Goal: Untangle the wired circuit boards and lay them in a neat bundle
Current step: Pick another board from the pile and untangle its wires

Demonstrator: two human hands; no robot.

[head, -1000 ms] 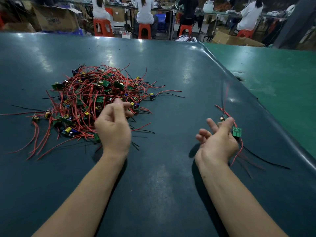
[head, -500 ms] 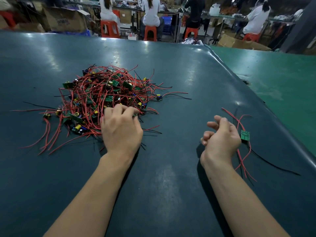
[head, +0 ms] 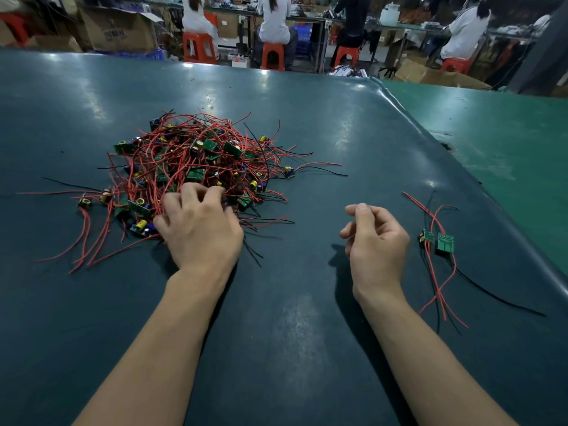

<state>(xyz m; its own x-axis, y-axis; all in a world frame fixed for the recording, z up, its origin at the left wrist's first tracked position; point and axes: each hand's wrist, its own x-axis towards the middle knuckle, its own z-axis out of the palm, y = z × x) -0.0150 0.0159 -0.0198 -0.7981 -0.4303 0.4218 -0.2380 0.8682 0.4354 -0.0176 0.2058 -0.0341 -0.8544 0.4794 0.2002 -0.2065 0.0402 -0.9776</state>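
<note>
Dark green table (head: 307,333): left hand (head: 199,232) palm-down, grip curled into tangled boards (head: 196,161); right hand (head: 376,241) loosely curled, empty.

Left hand (head: 201,232) is on the near edge of the tangled pile of wired circuit boards (head: 196,167), fingers curled into the red wires. Right hand (head: 376,241) hovers over the dark green table mat (head: 292,348), fingers loosely curled, holding nothing. Two small green boards (head: 438,241) with red and black leads lie just right of it, apart from the pile. Seated people on orange stools (head: 272,55) in the background.
</note>
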